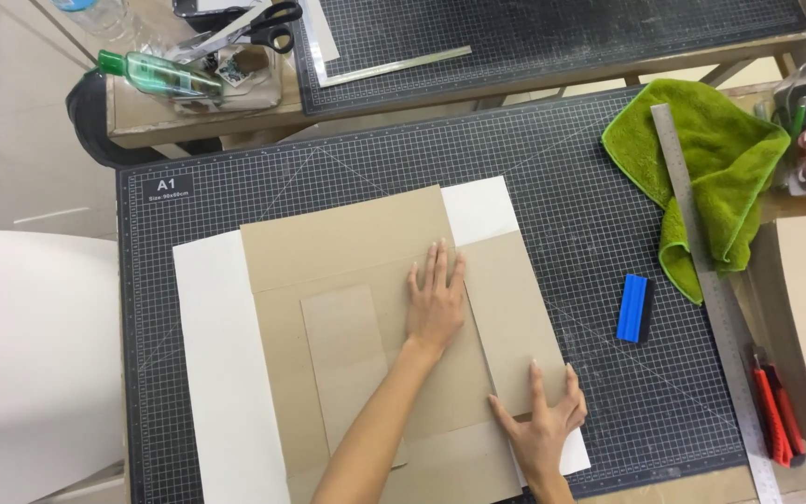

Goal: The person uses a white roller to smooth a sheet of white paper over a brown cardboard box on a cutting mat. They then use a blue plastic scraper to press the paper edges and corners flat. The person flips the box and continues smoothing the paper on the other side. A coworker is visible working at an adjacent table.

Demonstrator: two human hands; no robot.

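A brown cardboard sheet (347, 243) lies on a white paper sheet (221, 373) on the dark cutting mat (562, 187). A smaller brown panel (342, 355) rests on the cardboard's middle. My left hand (434, 301) presses flat on the cardboard, fingers together and pointing away from me. A folded cardboard flap (510, 317) lies to its right. My right hand (545, 422) sits flat on the flap's near corner, fingers spread. Neither hand grips anything.
A blue block (634, 307) lies on the mat to the right. A steel ruler (711, 289) crosses a green cloth (715, 168). Red-handled cutters (776, 415) lie at the right edge. Scissors (268, 23) and a green bottle (156, 73) sit on the far bench.
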